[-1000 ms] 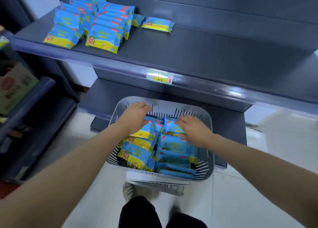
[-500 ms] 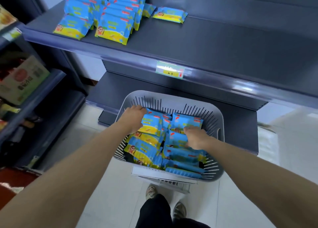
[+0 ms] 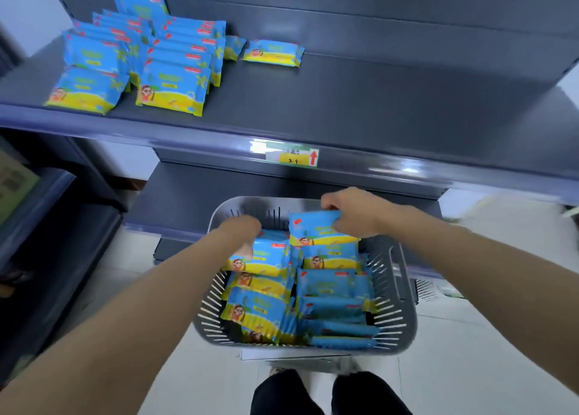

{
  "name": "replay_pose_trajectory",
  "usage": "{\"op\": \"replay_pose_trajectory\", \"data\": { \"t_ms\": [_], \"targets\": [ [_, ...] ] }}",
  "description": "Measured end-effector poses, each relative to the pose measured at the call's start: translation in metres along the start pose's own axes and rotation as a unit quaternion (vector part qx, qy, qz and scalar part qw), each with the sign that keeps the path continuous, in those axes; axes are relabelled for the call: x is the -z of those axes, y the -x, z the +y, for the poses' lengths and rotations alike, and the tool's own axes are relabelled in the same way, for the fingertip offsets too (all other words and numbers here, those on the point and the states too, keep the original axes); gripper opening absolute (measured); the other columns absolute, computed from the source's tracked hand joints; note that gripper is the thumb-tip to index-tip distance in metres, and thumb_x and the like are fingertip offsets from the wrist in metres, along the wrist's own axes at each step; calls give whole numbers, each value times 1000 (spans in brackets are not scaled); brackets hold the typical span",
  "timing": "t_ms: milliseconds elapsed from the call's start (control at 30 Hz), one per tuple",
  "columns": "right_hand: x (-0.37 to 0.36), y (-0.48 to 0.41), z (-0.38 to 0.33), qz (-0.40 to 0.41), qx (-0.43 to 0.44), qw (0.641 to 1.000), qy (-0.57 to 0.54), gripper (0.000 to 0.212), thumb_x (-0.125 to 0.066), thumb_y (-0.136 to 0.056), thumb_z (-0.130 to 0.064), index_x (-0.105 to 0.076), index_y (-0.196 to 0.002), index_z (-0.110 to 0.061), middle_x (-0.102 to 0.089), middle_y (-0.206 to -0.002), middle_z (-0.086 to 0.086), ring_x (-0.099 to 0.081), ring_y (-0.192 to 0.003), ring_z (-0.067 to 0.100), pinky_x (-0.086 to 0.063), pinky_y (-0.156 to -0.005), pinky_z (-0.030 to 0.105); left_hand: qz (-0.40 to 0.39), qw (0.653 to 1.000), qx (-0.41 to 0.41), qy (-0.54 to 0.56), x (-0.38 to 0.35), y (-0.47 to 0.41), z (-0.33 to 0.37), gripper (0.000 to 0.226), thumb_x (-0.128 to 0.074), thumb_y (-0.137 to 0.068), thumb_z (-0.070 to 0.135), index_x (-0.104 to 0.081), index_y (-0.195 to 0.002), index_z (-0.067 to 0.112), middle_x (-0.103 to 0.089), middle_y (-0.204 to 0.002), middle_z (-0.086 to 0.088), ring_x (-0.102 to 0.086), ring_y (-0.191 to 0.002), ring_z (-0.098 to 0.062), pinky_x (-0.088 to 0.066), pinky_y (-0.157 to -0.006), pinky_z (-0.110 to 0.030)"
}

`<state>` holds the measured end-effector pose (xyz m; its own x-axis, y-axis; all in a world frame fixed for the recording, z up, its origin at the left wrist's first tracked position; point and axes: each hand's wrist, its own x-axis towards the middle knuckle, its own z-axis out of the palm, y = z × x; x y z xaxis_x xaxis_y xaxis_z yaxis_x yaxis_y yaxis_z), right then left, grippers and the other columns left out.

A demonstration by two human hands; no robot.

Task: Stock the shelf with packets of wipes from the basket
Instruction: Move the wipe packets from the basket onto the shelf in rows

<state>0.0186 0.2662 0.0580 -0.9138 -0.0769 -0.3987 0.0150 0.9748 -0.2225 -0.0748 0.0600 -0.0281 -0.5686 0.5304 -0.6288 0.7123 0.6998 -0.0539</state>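
A grey slatted basket in front of me holds several blue-and-yellow packets of wipes. My right hand grips one packet by its top edge and holds it lifted above the basket's far side. My left hand curls over another packet at the basket's far left and grips it. On the dark shelf above, several packets lie in overlapping rows at the left, and a single packet lies apart to their right.
A price label with a red arrow sits on the shelf's front rail. A lower shelf lies behind the basket. Another shelving unit stands at the left. My legs and shoes are below the basket on the pale tiled floor.
My right hand has risen out of the basket with a packet in its grip. My left hand has closed over a packet at the far left. The view has tilted up towards the shelf.
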Motion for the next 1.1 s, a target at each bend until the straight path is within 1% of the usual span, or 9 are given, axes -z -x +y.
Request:
{"op": "replay_pose_trajectory", "data": {
  "t_ms": [133,267,400,533,600,667,833,933,1100],
  "targets": [
    [82,-5,0,136,16,989,-51,17,-63,-74,-10,-51,-80,-22,-53,-77,-3,-50,-73,21,-37,-60,30,54,998,-34,22,49,27,-10,30,-68,-74,16,-63,-101,5,-63,-102,-11,-61,-94,-30,-49,-74,-35],
    [147,-41,6,265,4,960,-92,22,-66,-76,-10,-59,-96,-8,-57,-89,5,-50,-79,23,-38,-67,32,178,978,-49,93,112,63,-25,25,-72,-71,18,-60,-90,7,-52,-80,-5,-48,-75,-24,-33,-60,-28],
    [181,-90,9,282,-14,953,-107,27,-66,-78,-7,-60,-104,-4,-60,-106,13,-55,-93,28,-43,-76,33,303,934,-47,183,165,92,-48,21,-76,-70,19,-57,-79,17,-53,-73,2,-48,-70,-18,-32,-57,-28],
    [197,-135,16,262,-15,961,-89,32,-67,-79,-7,-57,-109,-6,-60,-112,14,-56,-98,29,-45,-78,33,380,898,-25,221,204,90,-74,22,-75,-71,12,-64,-90,14,-61,-85,-2,-54,-81,-21,-36,-64,-27],
    [200,-159,19,239,-4,968,-79,38,-70,-79,-11,-54,-113,-9,-59,-113,13,-53,-91,26,-42,-74,30,391,894,2,218,220,77,-88,27,-73,-73,9,-65,-98,11,-63,-99,-6,-55,-92,-24,-42,-75,-29],
    [203,-182,23,215,5,974,-74,44,-72,-79,-15,-50,-118,-11,-55,-115,12,-49,-89,23,-38,-73,28,379,901,27,211,234,60,-99,28,-72,-74,8,-64,-101,11,-62,-104,-8,-54,-96,-26,-41,-78,-30],
    [216,-237,32,199,27,977,-76,43,-74,-77,-17,-51,-114,-10,-53,-104,7,-48,-86,21,-35,-69,27,330,917,54,219,250,14,-110,29,-71,-76,9,-62,-104,12,-55,-98,-1,-53,-93,-23,-39,-73,-27],
    [224,-265,38,192,36,979,-62,43,-75,-76,-21,-53,-112,-13,-51,-102,5,-50,-87,23,-36,-69,29,311,926,59,206,254,-10,-113,33,-70,-77,12,-61,-109,12,-59,-107,-3,-54,-100,-24,-39,-76,-28],
    [230,-298,43,204,67,976,-46,42,-78,-73,-25,-57,-108,-14,-48,-102,6,-48,-88,21,-35,-71,28,318,915,78,234,264,-44,-119,46,-71,-79,15,-58,-122,20,-54,-107,3,-50,-95,-16,-29,-66,-17]
  ]
}}
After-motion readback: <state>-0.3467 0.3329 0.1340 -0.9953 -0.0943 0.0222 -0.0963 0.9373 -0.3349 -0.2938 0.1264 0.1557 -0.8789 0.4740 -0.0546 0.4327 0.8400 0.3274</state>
